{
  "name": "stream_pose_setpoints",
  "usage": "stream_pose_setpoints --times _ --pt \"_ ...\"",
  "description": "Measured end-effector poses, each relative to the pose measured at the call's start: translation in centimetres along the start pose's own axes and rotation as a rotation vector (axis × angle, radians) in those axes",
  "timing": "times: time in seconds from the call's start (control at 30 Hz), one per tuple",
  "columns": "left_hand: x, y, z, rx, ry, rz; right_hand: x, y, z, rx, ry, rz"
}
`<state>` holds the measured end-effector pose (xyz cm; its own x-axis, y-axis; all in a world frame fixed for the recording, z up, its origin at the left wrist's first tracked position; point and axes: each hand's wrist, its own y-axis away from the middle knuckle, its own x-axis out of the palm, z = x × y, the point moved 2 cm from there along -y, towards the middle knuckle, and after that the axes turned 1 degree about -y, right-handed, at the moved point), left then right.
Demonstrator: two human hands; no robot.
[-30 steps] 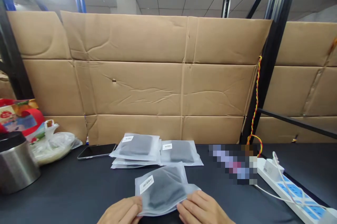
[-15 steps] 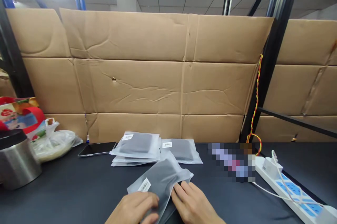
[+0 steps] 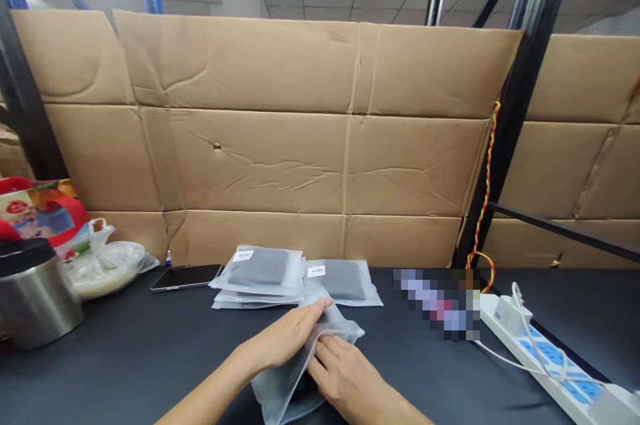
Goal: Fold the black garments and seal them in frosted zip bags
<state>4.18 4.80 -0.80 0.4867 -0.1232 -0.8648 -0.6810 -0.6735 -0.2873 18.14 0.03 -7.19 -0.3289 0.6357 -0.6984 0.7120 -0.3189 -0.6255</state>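
A frosted plastic bag (image 3: 280, 382) lies at the front centre of the dark table, with something dark inside its lower part. My left hand (image 3: 287, 338) rests flat on the upper part of the bag, its fingers stretched toward the upper right. At the bag's right side, my right hand (image 3: 345, 372) has its fingers closed together, the tips tucked under the bag's edge; what they hold is hidden. Behind them lie a stack of frosted bags (image 3: 263, 270) with a barcode label, and another labelled bag (image 3: 343, 280) to its right.
A phone (image 3: 187, 276), a plastic bag of food (image 3: 107, 265) and a metal mug (image 3: 40, 302) stand or lie at the left. On the right are a white power strip (image 3: 550, 358) with cables and a blurred-out item (image 3: 440, 305). Cardboard (image 3: 260, 158) walls the back.
My left hand has moved up and right across the bag and flattened out. The bag has turned, and its label no longer shows. My right hand has shifted slightly left and down.
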Motion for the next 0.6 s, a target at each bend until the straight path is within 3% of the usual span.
stream_pose_setpoints --times 0.13,0.23,0.3,0.4,0.5,0.6 --pt "1.7 1.8 1.1 0.041 -0.048 0.084 -2.2 1.9 0.0 -0.128 -0.219 0.008" --pt "2.7 4.0 1.8 0.082 -0.192 0.037 -3.9 2.7 0.0 -0.149 -0.348 -0.087" --pt "2.4 5.8 2.3 0.12 -0.342 -0.017 -4.5 2.7 -0.1 -0.114 -0.416 -0.15" --pt "0.4 9.4 4.1 0.117 -0.497 -0.044 -4.4 2.9 -0.1 -0.065 -0.419 -0.194" --pt "-2.3 14.3 7.8 0.066 -0.606 -0.056 -3.6 3.4 0.1 -0.092 -0.369 -0.148" --pt "-5.0 19.1 11.7 0.0 -0.668 -0.351 -2.7 3.7 0.4 -0.066 -0.333 -0.092"
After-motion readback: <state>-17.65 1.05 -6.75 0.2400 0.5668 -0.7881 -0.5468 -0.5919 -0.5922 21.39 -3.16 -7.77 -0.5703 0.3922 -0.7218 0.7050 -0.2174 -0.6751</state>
